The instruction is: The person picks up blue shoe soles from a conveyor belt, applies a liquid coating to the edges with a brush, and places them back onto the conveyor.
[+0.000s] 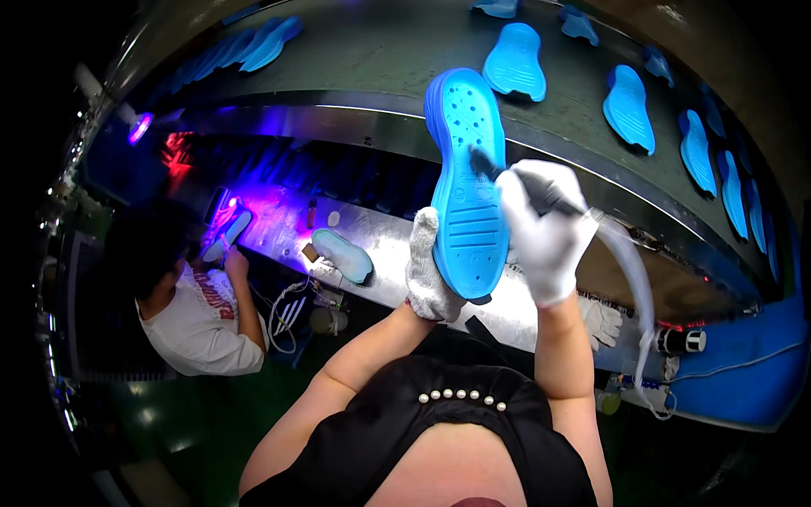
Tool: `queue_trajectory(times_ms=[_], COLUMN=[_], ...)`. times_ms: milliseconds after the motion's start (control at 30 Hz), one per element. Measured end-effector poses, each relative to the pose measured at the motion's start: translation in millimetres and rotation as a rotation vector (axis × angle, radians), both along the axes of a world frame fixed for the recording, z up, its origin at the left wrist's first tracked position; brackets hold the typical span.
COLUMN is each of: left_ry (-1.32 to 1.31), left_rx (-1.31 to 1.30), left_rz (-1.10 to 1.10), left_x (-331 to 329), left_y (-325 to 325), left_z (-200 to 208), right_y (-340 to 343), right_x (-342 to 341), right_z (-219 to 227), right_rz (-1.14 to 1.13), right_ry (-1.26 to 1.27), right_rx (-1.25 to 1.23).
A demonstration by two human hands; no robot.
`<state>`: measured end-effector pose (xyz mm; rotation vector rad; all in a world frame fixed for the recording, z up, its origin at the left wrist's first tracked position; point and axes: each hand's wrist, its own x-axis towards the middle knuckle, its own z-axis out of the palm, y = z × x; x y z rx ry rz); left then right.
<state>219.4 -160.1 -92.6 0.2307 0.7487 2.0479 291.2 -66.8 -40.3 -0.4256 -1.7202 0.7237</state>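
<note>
My left hand (429,275), in a white knit glove, is closed around the lower left edge of a blue shoe sole (473,221). The sole is held up with its heel end low; round holes dot its upper part and raised ribs cross the lower part. In my gloved right hand (545,232) is a dark-handled brush (483,163), its bristles over the middle of the sole; whether they touch I cannot tell. A translucent hose (629,266) runs from behind that hand down to the bench.
Beyond my hands runs a dark conveyor belt (380,51) bearing several blue soles (515,61). A pale sole (342,255) lies on the metal bench (384,232). White gloves (601,323) lie at right. On the left, a person (198,321) handles another sole (226,237) under purple light.
</note>
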Motion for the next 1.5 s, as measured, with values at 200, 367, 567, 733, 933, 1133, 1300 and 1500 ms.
queue_trajectory(times_ms=[200,367,567,733,933,1133,1300,1500], left_ry=[-0.154,-0.337,-0.206,-0.149,-0.18,-0.098,-0.23,-0.143], left_rx=[0.366,0.078,0.287,0.432,0.335,0.324,0.599,0.488], left_rz=[-0.261,-0.186,-0.243,-0.37,-0.129,-0.125,-0.362,-0.543], left_x=[-37.3,-8.7,-12.3,-23.9,-28.9,-45.6,-63.5,-85.4], left_y=[-15.6,-34.2,-44.1,-44.5,-47.8,-48.1,-44.2,-45.7], left_z=[-17.0,-6.6,-2.6,-2.5,2.2,-11.6,-20.1,-13.2], right_y=[-49.9,-33.8,-38.5,-82.6,-59.3,-82.8,-95.5,-63.0], right_x=[47.1,11.4,13.3,20.0,8.8,13.2,17.0,22.7], right_z=[7.9,3.0,-3.6,3.9,-27.4,-10.7,-30.9,-30.6], right_rz=[0.267,0.171,0.269,0.427,0.367,0.603,0.538,0.585], right_ry=[-0.41,-0.144,0.05,-0.382,-0.135,-0.048,-0.231,-0.347], right_rx=[0.033,0.294,-0.249,0.216,-0.041,-0.747,0.127,-0.077])
